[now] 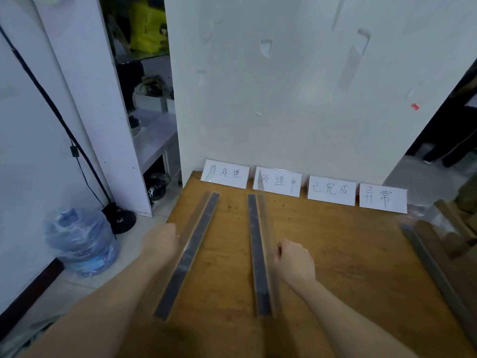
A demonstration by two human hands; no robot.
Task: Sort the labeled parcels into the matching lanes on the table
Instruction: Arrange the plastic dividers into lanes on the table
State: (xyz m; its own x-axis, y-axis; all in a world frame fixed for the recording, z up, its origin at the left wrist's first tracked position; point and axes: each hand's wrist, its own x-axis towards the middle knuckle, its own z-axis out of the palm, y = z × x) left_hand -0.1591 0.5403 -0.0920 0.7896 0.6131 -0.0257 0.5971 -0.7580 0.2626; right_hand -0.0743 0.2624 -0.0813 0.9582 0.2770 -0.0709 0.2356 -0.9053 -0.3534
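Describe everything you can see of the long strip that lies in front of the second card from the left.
The middle strip is a long, narrow bar with a dark grey matt face and a paler raised edge along its right side, like an angle section, perhaps metal. It lies on the wooden table, pointing away from the person towards the second card. The right hand grips its right edge about midway, fingers curled. Nothing else touches it.
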